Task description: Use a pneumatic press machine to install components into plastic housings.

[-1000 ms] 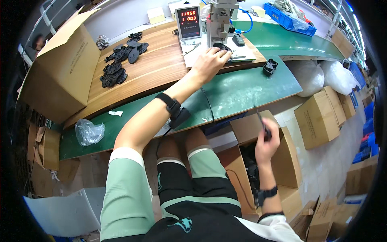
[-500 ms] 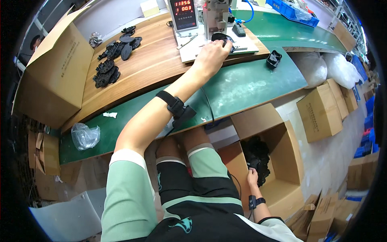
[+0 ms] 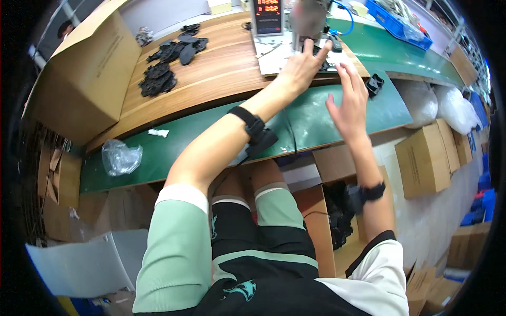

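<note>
My left hand (image 3: 301, 69) reaches to a bench press (image 3: 308, 18), its fingers spread apart just below the blurred press head. Partly hidden by those fingers, a small black part (image 3: 325, 66) lies on the white base plate (image 3: 270, 62). My right hand (image 3: 349, 108) is raised over the green bench (image 3: 311, 113), fingers stretched out and nothing in them. Right of it, a black cup-like piece (image 3: 375, 85) stands on the bench. Below my right forearm, an open carton (image 3: 311, 221) holds a heap of black parts (image 3: 340, 231).
A control box with a red display (image 3: 269, 18) stands left of the press. Black flat pieces (image 3: 171, 51) lie in piles on the wooden board (image 3: 226, 68). A large carton (image 3: 84, 73) stands at left, clear plastic bag (image 3: 121, 158) nearby. A blue crate (image 3: 400, 23) sits at back right.
My right hand has risen out of the carton to above the bench, empty. My left hand's fingers have opened from the black part at the press. The whole view has shifted slightly.
</note>
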Demonstrator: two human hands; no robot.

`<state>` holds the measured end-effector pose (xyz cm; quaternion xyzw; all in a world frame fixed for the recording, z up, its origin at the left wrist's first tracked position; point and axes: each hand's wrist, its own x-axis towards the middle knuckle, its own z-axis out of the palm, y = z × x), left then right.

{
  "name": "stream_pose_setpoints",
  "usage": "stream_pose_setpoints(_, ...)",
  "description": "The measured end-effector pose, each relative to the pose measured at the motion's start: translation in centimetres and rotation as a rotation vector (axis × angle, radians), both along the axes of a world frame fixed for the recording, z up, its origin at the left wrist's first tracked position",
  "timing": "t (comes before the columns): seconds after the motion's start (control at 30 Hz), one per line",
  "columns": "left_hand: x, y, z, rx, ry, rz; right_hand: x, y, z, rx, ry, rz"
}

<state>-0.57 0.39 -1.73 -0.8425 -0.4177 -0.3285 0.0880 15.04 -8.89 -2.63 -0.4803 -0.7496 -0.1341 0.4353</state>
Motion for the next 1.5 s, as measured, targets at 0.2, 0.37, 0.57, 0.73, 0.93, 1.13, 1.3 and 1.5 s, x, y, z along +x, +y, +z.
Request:
stream_pose_setpoints(0.2,-1.9,-0.3,-1.2,-0.05,-0.082,-0.109,-2.3,8.5,-0.3,-0.171,-0.155,-0.025)
stream_pose_setpoints(0.37,-11.1,-1.6,-3.7,0.049,-0.069,0.232,-1.3,8.4,0.5,-0.207,-0.173,-0.012)
stream_pose_setpoints(0.57,-29.1,-5.4,-4.9,0.093,0.279,0.967,-2.1,8.4,1.1,-0.222,-0.203,-0.016)
stream_pose_setpoints(0.73,-30.3,-8.1,-5.4,-0.077,0.118,0.656,-2.1,8.3,1.3,-0.233,-0.209,-0.01)
stream_pose_setpoints(0.93,-23.7,-12.0,-4.6,-0.15,0.014,0.228,-1.0,8.5,0.9,-0.196,-0.204,0.01)
stream_pose_setpoints(1.13,-22.7,-12.5,-6.1,-0.074,0.052,0.204,-2.1,8.4,0.8,-0.219,-0.205,-0.03)
stream_pose_setpoints(1.3,-21.9,-12.6,-6.7,-0.064,-0.173,0.229,-1.5,8.2,0.8,-0.218,-0.221,-0.05)
stream_pose_setpoints(1.5,-22.1,-12.7,-7.0,-0.054,-0.125,0.208,-1.9,8.3,1.2,-0.244,-0.22,-0.046)
